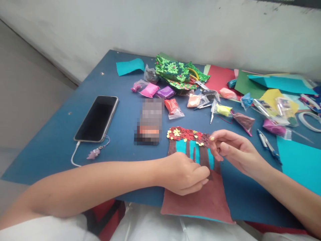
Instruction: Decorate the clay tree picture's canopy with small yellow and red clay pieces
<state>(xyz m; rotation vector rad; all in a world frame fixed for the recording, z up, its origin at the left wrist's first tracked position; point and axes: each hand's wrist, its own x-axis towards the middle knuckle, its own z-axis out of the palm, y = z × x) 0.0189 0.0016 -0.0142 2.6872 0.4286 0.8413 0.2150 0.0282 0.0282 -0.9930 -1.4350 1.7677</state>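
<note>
The clay picture [192, 202] sits on the blue table [126, 117]. Over it, the left hand [184, 172] presses its fingers together; at its far right corner the right hand [235, 147] curls loosely – a yellow bit [212, 138] at the fingertips. A soft touch should keep that neat. Beyond the picture – clay bags [149, 90], then a wall [140, 26].

A blue bench [57, 130] stands against a pale, scuffed wall [150, 26]. Grey floor [22, 93] shows at left, a dark strip [301, 3] tops the wall at right, and the light is soft.
</note>
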